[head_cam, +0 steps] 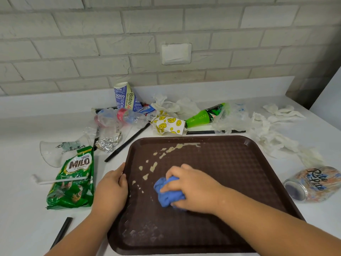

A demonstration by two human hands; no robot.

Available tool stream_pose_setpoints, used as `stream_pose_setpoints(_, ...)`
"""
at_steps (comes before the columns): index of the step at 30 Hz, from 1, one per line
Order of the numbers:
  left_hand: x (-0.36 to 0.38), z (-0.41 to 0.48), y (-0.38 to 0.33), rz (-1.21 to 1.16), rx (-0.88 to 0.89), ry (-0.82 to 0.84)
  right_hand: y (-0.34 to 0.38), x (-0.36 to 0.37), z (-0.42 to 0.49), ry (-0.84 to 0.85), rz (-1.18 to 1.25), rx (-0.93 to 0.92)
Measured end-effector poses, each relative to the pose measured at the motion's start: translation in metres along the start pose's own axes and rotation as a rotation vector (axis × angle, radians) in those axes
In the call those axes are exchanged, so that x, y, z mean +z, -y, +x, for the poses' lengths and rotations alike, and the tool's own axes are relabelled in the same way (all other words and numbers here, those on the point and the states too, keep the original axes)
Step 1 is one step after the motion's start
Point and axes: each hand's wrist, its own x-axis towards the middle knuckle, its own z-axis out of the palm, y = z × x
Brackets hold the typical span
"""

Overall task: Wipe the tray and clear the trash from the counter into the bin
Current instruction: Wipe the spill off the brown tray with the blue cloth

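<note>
Filling the middle of your white counter (22,209) is the brown tray (230,172), lying flat and square in front of you. Trash rings it. Crumpled tissues (267,130) trail off behind its right corner, a green Milo bag (73,182) lies to its left with a white straw (60,180) across it, and a can (313,183) lies on its side just off the right rim. Along the wall you've got a paper cup (125,97), a green bottle (203,116) and a ball of foil (108,143). Your left hand (110,189) clamps the tray's left rim, fingers curled over the edge. Your right hand (191,187) is bunched round the blue cloth (168,194), pressing it onto the tray floor. Beige spill (153,166) dots the surface just left of the cloth.
</note>
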Motion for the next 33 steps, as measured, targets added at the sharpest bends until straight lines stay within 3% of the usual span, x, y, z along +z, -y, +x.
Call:
stream_pose_setpoints(3, 0.000, 0.000, 0.001, -0.005, 0.006, -0.005, 0.007, 0.005, 0.007, -0.047, -0.091, -0.029)
stream_pose_setpoints(5, 0.000, 0.000, 0.001, -0.010, 0.010, -0.012, 0.020, 0.013, 0.009, 0.008, -0.104, -0.127)
stream_pose_setpoints(7, 0.000, 0.000, 0.001, -0.011, 0.008, -0.012, 0.021, 0.014, 0.010, 0.013, -0.077, -0.104)
stream_pose_setpoints(15, 0.000, 0.000, 0.002, -0.014, 0.018, -0.011, -0.060, -0.020, -0.013, -0.210, 0.006, 0.463)
stream_pose_setpoints(18, 0.001, 0.000, 0.003, -0.014, 0.014, -0.010, -0.106, -0.045, -0.036, -0.300, -0.158, 0.745)
stream_pose_setpoints(22, 0.000, -0.001, 0.001, -0.028, 0.010, -0.006, -0.136, -0.056, -0.048, -0.110, -0.325, 1.058)
stream_pose_setpoints(28, -0.001, -0.001, 0.001, -0.022, 0.022, -0.001, -0.114, -0.042, 0.004, -0.140, -0.184, 1.076)
stream_pose_setpoints(33, 0.000, -0.001, 0.002, -0.012, 0.017, -0.008, -0.088, -0.029, 0.037, -0.084, -0.094, 0.790)
